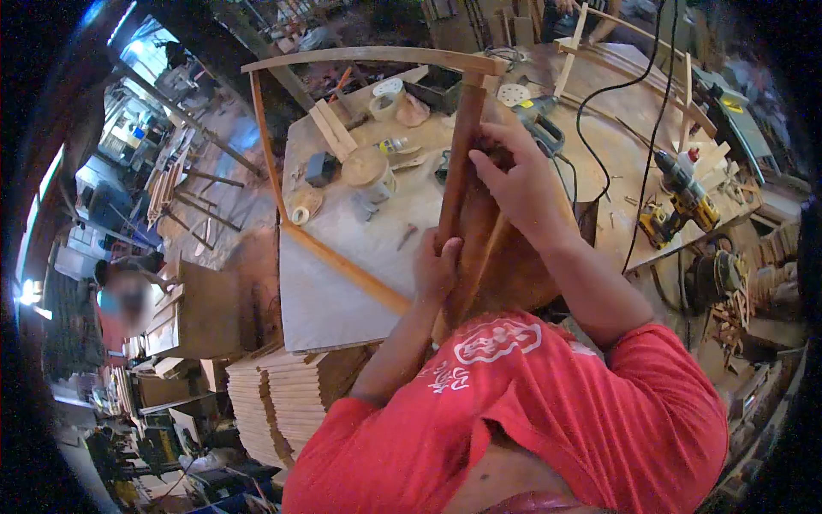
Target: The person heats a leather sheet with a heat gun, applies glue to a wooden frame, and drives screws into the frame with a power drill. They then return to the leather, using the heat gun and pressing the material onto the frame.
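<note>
Mostly hidden wooden chair frame (458, 154), left hand (437, 270) gripping its post low, right hand (518, 176) clasping higher.

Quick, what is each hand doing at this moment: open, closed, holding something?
Left hand: closed around the upright wooden post of the chair frame.
Right hand: pressed against the same post higher up, fingers curled on it.

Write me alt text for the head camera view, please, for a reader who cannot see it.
A person in a red shirt grips a curved wooden chair frame with both hands, left hand low on an upright piece, right hand higher up. Behind it, a cluttered workbench holds a yellow cordless drill, tape rolls and black cables.
</note>
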A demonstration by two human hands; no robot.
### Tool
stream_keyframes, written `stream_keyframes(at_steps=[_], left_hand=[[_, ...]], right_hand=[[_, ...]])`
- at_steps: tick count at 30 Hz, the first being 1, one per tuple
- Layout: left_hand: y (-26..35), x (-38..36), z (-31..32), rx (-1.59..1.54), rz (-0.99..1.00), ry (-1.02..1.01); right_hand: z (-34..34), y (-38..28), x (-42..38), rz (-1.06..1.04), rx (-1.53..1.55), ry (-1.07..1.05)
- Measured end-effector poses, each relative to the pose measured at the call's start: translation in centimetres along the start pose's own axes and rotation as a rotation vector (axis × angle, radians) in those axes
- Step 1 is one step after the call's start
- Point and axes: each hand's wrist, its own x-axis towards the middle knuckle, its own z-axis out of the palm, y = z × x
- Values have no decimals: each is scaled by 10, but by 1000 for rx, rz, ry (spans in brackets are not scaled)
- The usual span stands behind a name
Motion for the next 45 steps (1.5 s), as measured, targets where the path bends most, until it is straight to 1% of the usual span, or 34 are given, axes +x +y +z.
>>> stream_keyframes(at_steps=[1, 2, 4, 7, 11, 14, 16, 18, 20, 24, 26, 29, 31, 32, 33, 35, 37, 38, 39, 41, 43, 45], left_hand=[[-1, 1, 0, -29, 8, -9], [-2, 1, -1, -58, 16, -17], [2, 2, -1, -72, 3, -17], [-6, 4, 4, -95, -13, -20], [-6, 5, 3, -71, 12, -17], [1, 7, 2, -92, -28, -58], [-2, 8, 2, -64, -45, -74], [-2, 7, 3, -34, -69, -89], [1, 6, 3, -43, -85, -59], [-1, 3, 1, -65, -104, -63], [-6, 2, 3, -146, -42, -45], [-9, 3, 5, -66, -103, -39], [-6, 4, 5, -93, -79, -36], [-3, 5, 5, -122, -55, -41], [0, 5, 5, -122, -46, -49], [6, 2, 1, -48, -95, -75], [3, 1, 2, -40, -93, -82], [1, 1, 3, -39, -94, -77], [-3, 2, 4, -37, -88, -86], [-6, 1, 6, -21, 3, -37], [-4, 2, 5, -29, -27, -68], [-3, 2, 4, -35, -62, -89]], right_hand=[[2, 5, -2, -104, -37, 53], [3, 6, -3, -100, -40, 56], [5, 7, -5, -17, -47, 50], [6, 9, -1, 7, -4, 61], [3, 4, 4, 13, -60, 51], [2, 6, 10, 45, -127, 6], [2, 11, 13, 12, -122, -63], [1, 7, 13, 15, -129, -68], [1, 4, 14, 13, -133, -78], [-4, -7, 16, 87, -149, -191], [-6, -15, 17, 118, -137, -235], [-5, -10, 12, 108, -201, -232], [1, 13, 6, 81, -30, -77], [1, 15, 3, 81, -31, -65], [-1, 15, -1, 96, -6, -63], [-4, 14, -3, 121, 22, -47], [-7, 7, -1, 137, -41, -121], [-8, 7, 0, 145, -39, -110], [-8, 8, 2, 110, -61, -113], [-11, 11, 6, 82, -86, -108], [-12, 14, 9, 0, -145, -154], [-12, 12, 11, -3, -138, -158]])
